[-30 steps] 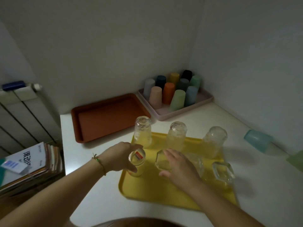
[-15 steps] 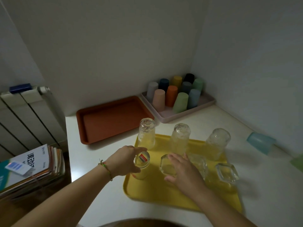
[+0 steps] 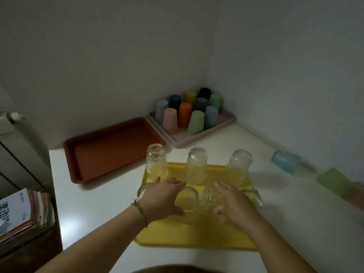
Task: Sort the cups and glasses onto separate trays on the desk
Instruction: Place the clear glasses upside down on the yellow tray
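A yellow tray [image 3: 197,233] lies on the white desk with three tall clear glasses [image 3: 197,166] upside down along its far edge. Lower glasses stand in its near row, among them a square one [image 3: 187,198]. My left hand [image 3: 163,198] hovers flat over the near row's left end, fingers straight, covering most of a small round glass [image 3: 140,192]. My right hand [image 3: 232,203] is spread over the right part of that row, holding nothing. Several coloured cups [image 3: 195,121] stand upside down on a pink tray [image 3: 226,119] in the corner.
An empty orange tray [image 3: 110,150] sits at the back left. A blue cup [image 3: 285,161] and a green cup [image 3: 332,182] lie on their sides at the right, by the wall. A stack of books [image 3: 23,211] rests on a low surface left of the desk.
My left hand has let go of the small glass it was gripping and now lies flat above it. My right hand has opened and shifted a little right over the near row.
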